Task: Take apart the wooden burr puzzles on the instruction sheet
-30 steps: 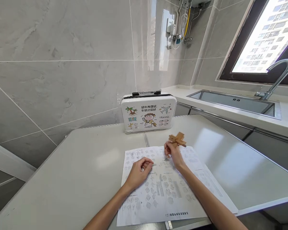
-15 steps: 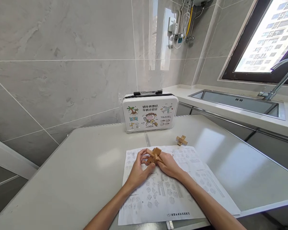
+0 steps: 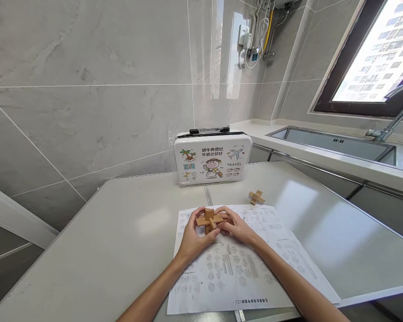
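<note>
Head view: wooden cross block (image 3: 209,214) is btwn both hands, above the far half of the printed sheet (image 3: 251,286), w/ one bar pointing to the near side. L hand (image 3: 192,239) grips it, thumb on the near side, other fingers curled round the left/far side. R hand (image 3: 237,229) has its fingers bent round the right bar end, grasping there too; exact fingertip contact partly hidden. 2nd wooden block (image 3: 256,197), similar cross shape, lies on the counter (image 3: 121,241) just by the sheet's far edge, right of the hands. White case (image 3: 213,161) stands farther back.

Handling: prob light, stiff, approx no give; smooth-ish wood, so mild slip risk. Not esp fragile, but if the bars are separate pcs they could slide apart. Best hold: opp. bar ends, or thumb + fingers across the middle, w/ light pressure
</note>
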A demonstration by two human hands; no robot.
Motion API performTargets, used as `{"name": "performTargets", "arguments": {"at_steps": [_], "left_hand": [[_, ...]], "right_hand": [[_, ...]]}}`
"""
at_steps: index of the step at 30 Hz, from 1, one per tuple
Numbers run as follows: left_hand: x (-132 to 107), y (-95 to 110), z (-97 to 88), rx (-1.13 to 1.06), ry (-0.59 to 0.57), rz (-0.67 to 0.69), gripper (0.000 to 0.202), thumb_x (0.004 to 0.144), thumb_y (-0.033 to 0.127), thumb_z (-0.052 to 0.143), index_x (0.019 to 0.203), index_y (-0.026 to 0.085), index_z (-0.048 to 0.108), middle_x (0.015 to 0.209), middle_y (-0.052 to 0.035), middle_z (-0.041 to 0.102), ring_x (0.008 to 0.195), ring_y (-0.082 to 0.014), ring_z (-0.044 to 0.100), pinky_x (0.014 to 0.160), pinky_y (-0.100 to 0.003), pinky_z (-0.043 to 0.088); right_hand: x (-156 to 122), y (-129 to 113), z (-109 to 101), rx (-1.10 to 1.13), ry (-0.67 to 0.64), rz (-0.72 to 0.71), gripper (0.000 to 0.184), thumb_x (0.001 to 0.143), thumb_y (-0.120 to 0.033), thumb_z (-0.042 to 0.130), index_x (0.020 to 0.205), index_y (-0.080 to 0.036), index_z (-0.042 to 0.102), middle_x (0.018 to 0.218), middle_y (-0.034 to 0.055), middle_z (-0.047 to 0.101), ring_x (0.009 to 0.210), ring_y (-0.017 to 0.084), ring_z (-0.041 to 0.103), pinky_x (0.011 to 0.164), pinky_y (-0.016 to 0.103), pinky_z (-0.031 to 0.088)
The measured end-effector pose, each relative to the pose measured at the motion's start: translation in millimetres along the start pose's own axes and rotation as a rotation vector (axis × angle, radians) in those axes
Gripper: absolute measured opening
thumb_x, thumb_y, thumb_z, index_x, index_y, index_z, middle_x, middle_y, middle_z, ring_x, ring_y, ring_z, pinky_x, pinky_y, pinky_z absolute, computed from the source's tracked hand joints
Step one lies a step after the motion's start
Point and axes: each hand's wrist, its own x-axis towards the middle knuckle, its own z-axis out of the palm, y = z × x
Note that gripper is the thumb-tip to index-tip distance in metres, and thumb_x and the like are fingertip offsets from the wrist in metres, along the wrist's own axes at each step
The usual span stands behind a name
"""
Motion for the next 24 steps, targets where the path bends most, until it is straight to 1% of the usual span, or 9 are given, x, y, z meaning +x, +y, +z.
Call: {"name": "performTargets", "arguments": {"at_steps": [2, 4, 6, 10, 16, 21, 24], "left_hand": [[0.5, 0.6, 1.4, 0.004, 0.022, 0.001, 0.073, 0.076, 0.034, 0.085, 0.139, 0.026, 0.051, 0.143, -0.0114, 0.06, 0.136, -0.0304, 0.056, 0.116, -0.047, 0.044], [0.6, 0.5, 2.9, 0.014, 0.017, -0.002, 0.074, 0.074, 0.032, 0.086, 0.139, 0.026, 0.05, 0.143, -0.0117, 0.06, 0.135, -0.0306, 0.057, 0.115, -0.048, 0.045], [0.4, -0.2, 4.1, 0.035, 0.011, -0.005, 0.077, 0.073, 0.03, 0.087, 0.14, 0.026, 0.05, 0.143, -0.0121, 0.06, 0.134, -0.031, 0.058, 0.115, -0.049, 0.045], [0.1, -2.7, 5.5, 0.08, 0.014, -0.015, 0.078, 0.071, 0.029, 0.089, 0.139, 0.026, 0.051, 0.142, -0.0118, 0.061, 0.133, -0.032, 0.059, 0.114, -0.051, 0.046], [0.3, -5.0, 5.7, 0.12, -0.011, -0.009, 0.075, 0.072, 0.031, 0.089, 0.136, 0.026, 0.052, 0.137, -0.0108, 0.062, 0.128, -0.031, 0.062, 0.11, -0.05, 0.048], [0.2, -2.9, 5.7, 0.142, -0.024, 0.002, 0.074, 0.07, 0.031, 0.089, 0.134, 0.025, 0.052, 0.135, -0.01, 0.063, 0.126, -0.0301, 0.062, 0.107, -0.047, 0.051], [-0.1, -1.0, 5.4, 0.123, -0.051, -0.008, 0.076, 0.071, 0.031, 0.089, 0.135, 0.026, 0.05, 0.132, -0.0097, 0.065, 0.126, -0.0301, 0.064, 0.106, -0.047, 0.053]], "right_hand": [[1.5, 0.2, -1.6, 0.107, -0.007, 0.027, 0.027, 0.091, -0.037, 0.064, 0.115, -0.025, 0.059, 0.08, -0.003, 0.064, 0.061, 0.014, 0.055, 0.058, 0.026, 0.041], [3.1, 2.5, -2.3, 0.098, 0.04, 0.029, 0.03, 0.095, -0.049, 0.062, 0.111, -0.023, 0.061, 0.072, -0.0037, 0.061, 0.057, 0.014, 0.053, 0.055, 0.026, 0.039], [4.6, 5.2, -2.3, 0.044, 0.083, 0.034, 0.037, 0.096, -0.056, 0.062, 0.107, -0.022, 0.062, 0.066, -0.0045, 0.058, 0.055, 0.013, 0.051, 0.053, 0.026, 0.037], [5.4, 6.3, -1.0, -0.037, 0.106, 0.058, 0.042, 0.092, -0.061, 0.066, 0.104, -0.021, 0.062, 0.065, -0.0052, 0.058, 0.051, 0.011, 0.048, 0.05, 0.024, 0.036], [2.7, -0.4, 0.7, -0.112, 0.088, 0.112, 0.045, 0.093, -0.067, 0.06, 0.097, -0.022, 0.057, 0.055, -0.0091, 0.055, 0.036, 0.008, 0.039, 0.039, 0.021, 0.03], [1.9, 1.2, -3.4, -0.11, 0.045, 0.099, 0.044, 0.095, -0.066, 0.059, 0.096, -0.022, 0.055, 0.056, -0.0095, 0.056, 0.035, 0.007, 0.039, 0.038, 0.02, 0.03], [1.9, 3.4, -6.2, -0.103, 0.03, 0.078, 0.045, 0.094, -0.067, 0.06, 0.096, -0.022, 0.054, 0.058, -0.0087, 0.059, 0.036, 0.007, 0.042, 0.039, 0.02, 0.033]]}}
